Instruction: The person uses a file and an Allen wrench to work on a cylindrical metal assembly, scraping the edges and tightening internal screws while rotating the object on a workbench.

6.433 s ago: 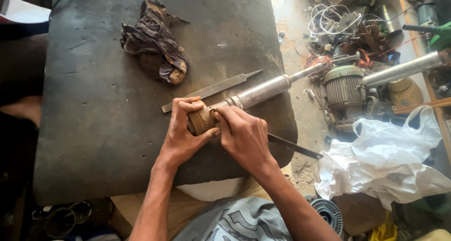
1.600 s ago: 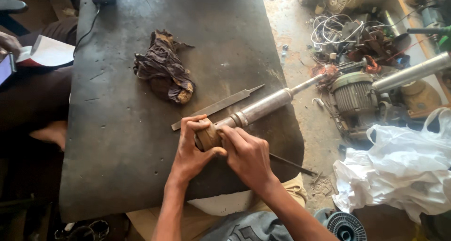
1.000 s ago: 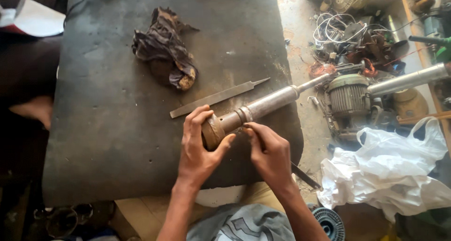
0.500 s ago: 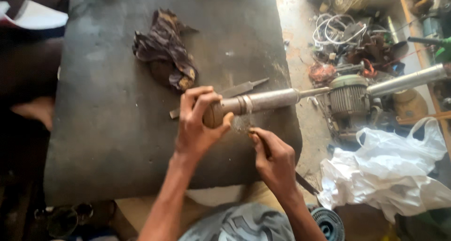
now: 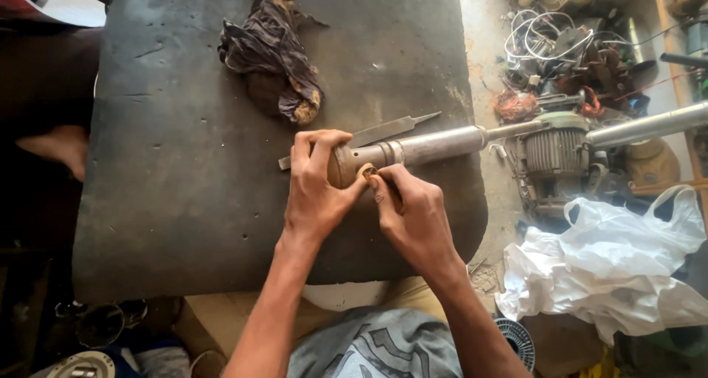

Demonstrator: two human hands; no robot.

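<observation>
So our left hand point(image 5: 316, 193) is wrapped around the shaft's point(image 5: 413, 149) thick end, right hand point(image 5: 413, 216) pinching a small piece against it, file point(image 5: 383, 131) just behind.

Two bare hands, forearms extended forward

Left hand point(image 5: 316, 193) curled, fingers wrapped over, thumb angled inward; right hand point(image 5: 413, 217) set just beside it, fingertips pinched together near the left thumb.

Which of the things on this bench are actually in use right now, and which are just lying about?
In use:
- long grey metal shaft with brown rusty end
- left hand gripping that end
- right hand touching it

Lying about:
- flat metal file
- crumpled dark rag
- white plastic bag
- finned electric motor
- tangled wires
</observation>
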